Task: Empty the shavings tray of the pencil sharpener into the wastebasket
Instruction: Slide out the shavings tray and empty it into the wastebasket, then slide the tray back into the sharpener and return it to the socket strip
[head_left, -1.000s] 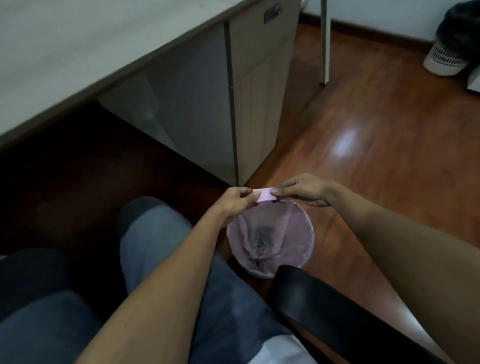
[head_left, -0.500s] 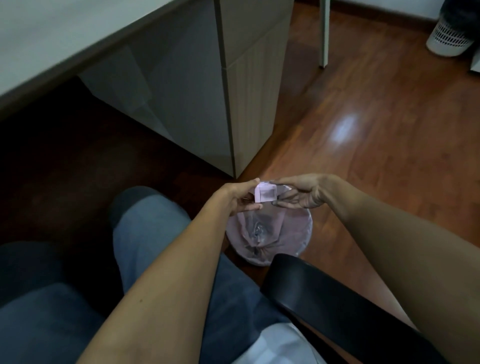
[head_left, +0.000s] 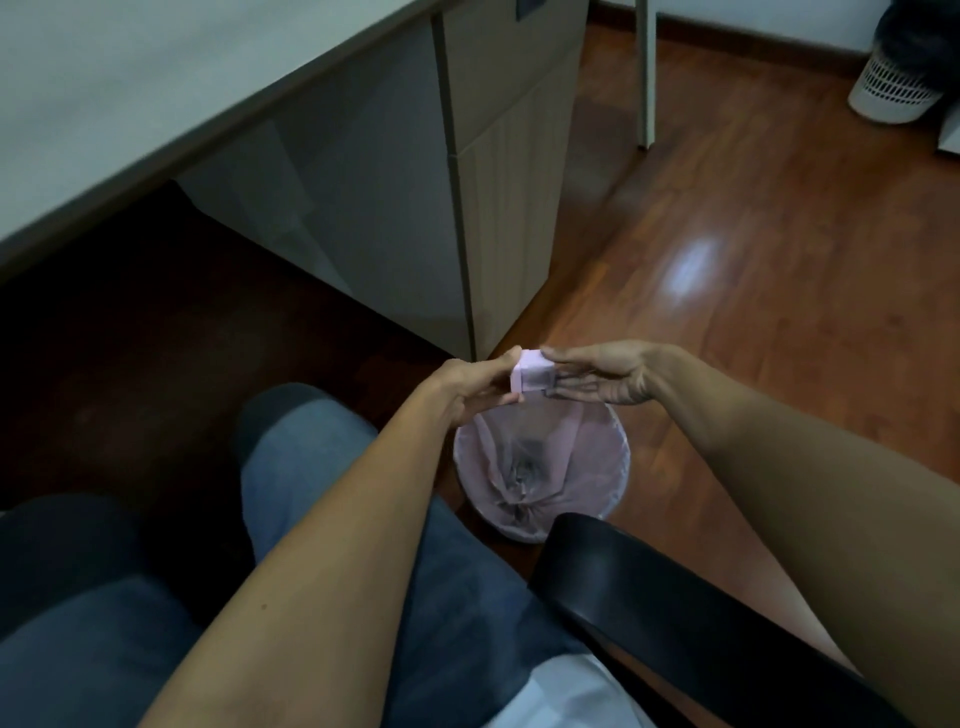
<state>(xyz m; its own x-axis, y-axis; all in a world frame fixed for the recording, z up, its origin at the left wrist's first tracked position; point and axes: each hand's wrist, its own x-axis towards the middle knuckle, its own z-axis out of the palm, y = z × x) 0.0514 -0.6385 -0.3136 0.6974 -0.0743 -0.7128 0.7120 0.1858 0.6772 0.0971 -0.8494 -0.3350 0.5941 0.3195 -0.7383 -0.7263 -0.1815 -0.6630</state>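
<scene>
A small pink pencil sharpener (head_left: 531, 376) is held above the far rim of the wastebasket (head_left: 613, 467), a round bin lined with a pink bag holding some dark debris. My left hand (head_left: 467, 389) grips the pink body from the left. My right hand (head_left: 602, 376) holds the clear shavings tray (head_left: 569, 387), which sticks out of the pink body toward the right. Whether the tray holds shavings is too blurred to tell.
A grey desk top (head_left: 130, 104) and its drawer cabinet (head_left: 509, 182) stand just beyond the bin. A black chair armrest (head_left: 675, 613) lies close in front of the bin. My knees in jeans (head_left: 311, 467) are at left. A white basket (head_left: 883, 88) sits far right on the wooden floor.
Both hands stay over the bin. The sharpener has been turned, and the clear tray now shows drawn out to the right in my right hand.
</scene>
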